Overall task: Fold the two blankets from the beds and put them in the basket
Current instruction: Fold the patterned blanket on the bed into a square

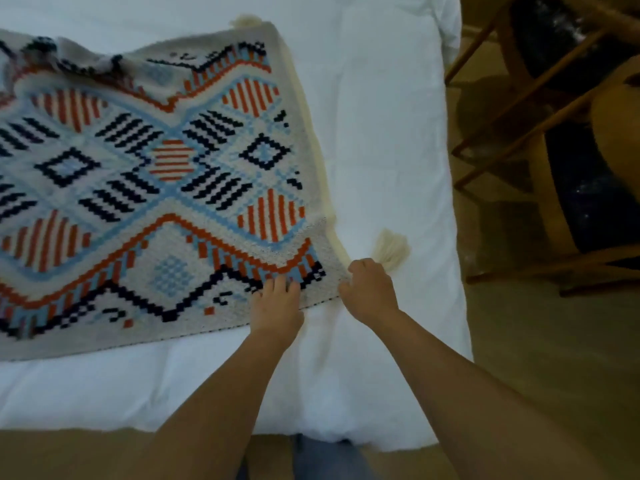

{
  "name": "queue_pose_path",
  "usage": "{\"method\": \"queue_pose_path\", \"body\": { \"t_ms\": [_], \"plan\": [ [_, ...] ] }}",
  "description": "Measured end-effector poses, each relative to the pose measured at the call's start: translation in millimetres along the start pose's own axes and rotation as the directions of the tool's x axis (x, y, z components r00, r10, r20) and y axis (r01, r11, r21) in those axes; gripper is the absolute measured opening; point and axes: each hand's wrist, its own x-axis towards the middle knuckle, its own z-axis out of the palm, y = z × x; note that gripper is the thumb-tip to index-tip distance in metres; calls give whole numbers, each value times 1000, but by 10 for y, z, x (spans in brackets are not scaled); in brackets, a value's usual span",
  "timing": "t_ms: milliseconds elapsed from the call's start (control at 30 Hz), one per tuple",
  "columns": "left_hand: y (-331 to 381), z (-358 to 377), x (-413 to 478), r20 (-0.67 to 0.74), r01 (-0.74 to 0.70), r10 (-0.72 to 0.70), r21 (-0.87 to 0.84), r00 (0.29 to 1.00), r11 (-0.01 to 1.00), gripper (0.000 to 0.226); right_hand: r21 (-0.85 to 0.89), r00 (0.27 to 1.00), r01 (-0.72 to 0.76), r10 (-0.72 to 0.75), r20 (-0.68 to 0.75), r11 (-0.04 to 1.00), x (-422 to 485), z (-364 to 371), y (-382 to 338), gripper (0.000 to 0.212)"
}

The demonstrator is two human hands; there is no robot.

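A knitted blanket (156,188) with an orange, light blue and navy geometric pattern lies spread on a white bed (381,150). Its far left part is rumpled. My left hand (275,308) rests on the blanket's near right corner area with its fingers laid on the fabric. My right hand (370,291) grips that corner with curled fingers, right beside a cream tassel (391,249) lying on the sheet. Another cream tassel (244,20) shows at the blanket's far corner. No basket is in view.
The bed's near edge runs along the bottom and its right edge at about three quarters across. To the right stands a wooden chair (540,109) with dark cushions on a tan floor (540,358). My jeans show at the bottom centre.
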Motion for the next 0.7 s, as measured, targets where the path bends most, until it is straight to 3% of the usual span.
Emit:
{"method": "queue_pose_path", "body": {
  "t_ms": [100,233,333,500,700],
  "plan": [
    [55,138,112,-91,77,-73,46,993,996,39,27,998,-50,51,-47,998,316,117,67,35],
    [63,322,180,-118,63,-50,105,992,993,33,-57,983,-175,178,51,983,542,381,131,44],
    [70,379,212,-111,43,-31,106,993,993,35,-71,987,-153,155,32,986,531,562,199,36],
    [127,410,70,-101,45,-41,33,994,998,46,-18,995,-94,93,-44,995,257,643,331,29],
    [322,579,-628,-91,-59,53,-68,994,996,46,-49,983,-175,171,-72,983,-522,638,641,17]
  ]
}}
